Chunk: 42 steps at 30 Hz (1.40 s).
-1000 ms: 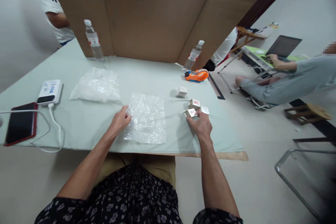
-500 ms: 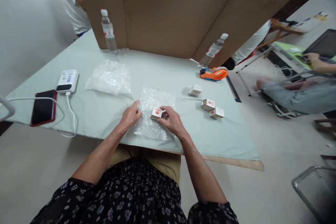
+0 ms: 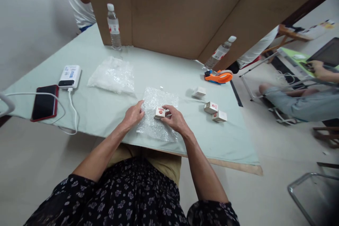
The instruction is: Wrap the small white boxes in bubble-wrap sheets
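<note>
Right hand with box over bubble wrap

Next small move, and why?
Probably ease the right hand off the small white box with red print: the fingers grip it, it appears to rest on the clear bubble-wrap sheet, and the left hand is at the sheet's left edge.

No words can be read: print on the small box, left bottle and white power bank is too blurred.
</note>
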Available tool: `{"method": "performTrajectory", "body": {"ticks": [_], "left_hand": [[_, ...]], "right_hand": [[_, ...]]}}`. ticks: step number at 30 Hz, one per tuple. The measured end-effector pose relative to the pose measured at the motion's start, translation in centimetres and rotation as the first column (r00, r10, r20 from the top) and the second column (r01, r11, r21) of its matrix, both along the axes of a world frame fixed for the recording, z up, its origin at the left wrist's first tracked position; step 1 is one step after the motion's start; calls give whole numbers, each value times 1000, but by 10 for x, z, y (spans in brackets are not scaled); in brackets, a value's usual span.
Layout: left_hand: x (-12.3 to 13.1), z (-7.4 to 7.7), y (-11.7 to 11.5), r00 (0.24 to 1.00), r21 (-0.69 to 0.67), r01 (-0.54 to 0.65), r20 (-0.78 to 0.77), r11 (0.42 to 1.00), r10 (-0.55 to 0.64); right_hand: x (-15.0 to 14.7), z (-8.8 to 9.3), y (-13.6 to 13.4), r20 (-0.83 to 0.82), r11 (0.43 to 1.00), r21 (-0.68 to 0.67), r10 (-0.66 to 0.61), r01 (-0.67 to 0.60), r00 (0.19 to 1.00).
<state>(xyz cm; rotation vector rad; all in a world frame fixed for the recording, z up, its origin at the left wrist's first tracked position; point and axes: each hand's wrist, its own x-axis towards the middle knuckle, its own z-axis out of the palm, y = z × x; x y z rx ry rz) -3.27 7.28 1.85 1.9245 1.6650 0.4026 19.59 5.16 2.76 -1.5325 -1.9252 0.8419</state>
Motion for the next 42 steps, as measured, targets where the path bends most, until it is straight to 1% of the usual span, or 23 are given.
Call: {"method": "performTrajectory", "body": {"ticks": [3, 6, 8, 10, 11, 12, 13, 15, 16, 17, 19, 21, 23, 25, 27, 30, 33, 36, 38, 40, 42], "left_hand": [[1, 0, 1, 1000, 4, -4, 1, 1000, 4], [-2, 4, -1, 999, -6, -5, 32, 1000, 5], [-9, 10, -9, 999, 8, -20, 49, 1000, 19], [-19, 18, -21, 999, 71, -14, 41, 997, 12], [-24, 22, -30, 999, 115, 22, 28, 993, -25], [-28, 26, -39, 995, 154, 102, 9, 983, -104], [-31, 29, -48, 978, 180, 207, -13, 962, -208], [-31, 32, -66, 913, 204, 407, -61, 891, -403], [-28, 32, -73, 879, 206, 477, -88, 855, -469], [-23, 30, -78, 854, 206, 521, -117, 828, -508], [-11, 23, -83, 835, 216, 549, -172, 807, -522], [1, 17, -80, 850, 264, 527, -197, 808, -489], [9, 16, -71, 885, 337, 466, -167, 818, -435], [13, 20, -59, 922, 379, 381, -94, 843, -375], [15, 26, -47, 947, 372, 306, -22, 877, -321], [19, 33, -30, 954, 342, 272, 26, 899, -298], [28, 33, -15, 958, 300, 238, 83, 924, -274], [37, 30, -3, 958, 198, 128, 230, 972, -173], [42, 29, 4, 940, 108, 65, 328, 992, -97], [45, 27, 9, 920, 36, 37, 390, 999, -48], [46, 25, 12, 902, -4, 38, 429, 999, -33]], "right_hand": [[-1, 0, 2, 24, 1000, 7, 14, -15, 1000], [-3, 0, -1, 49, 1000, 29, 1, -2, 999], [-1, 2, -8, 48, 997, 75, -13, 9, 999], [3, 5, -24, 36, 988, 153, -22, 16, 999], [5, 7, -34, 47, 981, 196, -12, 3, 999], [8, 8, -46, 75, 972, 235, 8, -26, 997], [10, 8, -59, 129, 962, 263, 43, -77, 991], [10, 6, -82, 278, 937, 289, 113, -196, 954], [8, 4, -92, 350, 925, 295, 128, -239, 928], [5, 1, -100, 408, 915, 308, 121, -261, 905], [-2, -5, -108, 479, 894, 360, 68, -267, 875], [-9, -9, -107, 495, 867, 430, 8, -252, 869], [-13, -6, -99, 467, 845, 485, -33, -225, 884], [-14, 1, -87, 408, 844, 511, -74, -160, 910], [-12, 10, -72, 334, 864, 499, -115, -73, 935], [-8, 22, -45, 254, 908, 417, -154, 35, 955], [-3, 24, -16, 185, 944, 320, -144, 78, 972], [0, 18, 6, 52, 971, 220, -104, 90, 993], [1, 11, 15, -37, 985, 141, -93, 98, 995], [2, 5, 19, -98, 991, 81, -103, 111, 990], [2, 0, 19, -148, 991, 55, -116, 125, 982]]}}
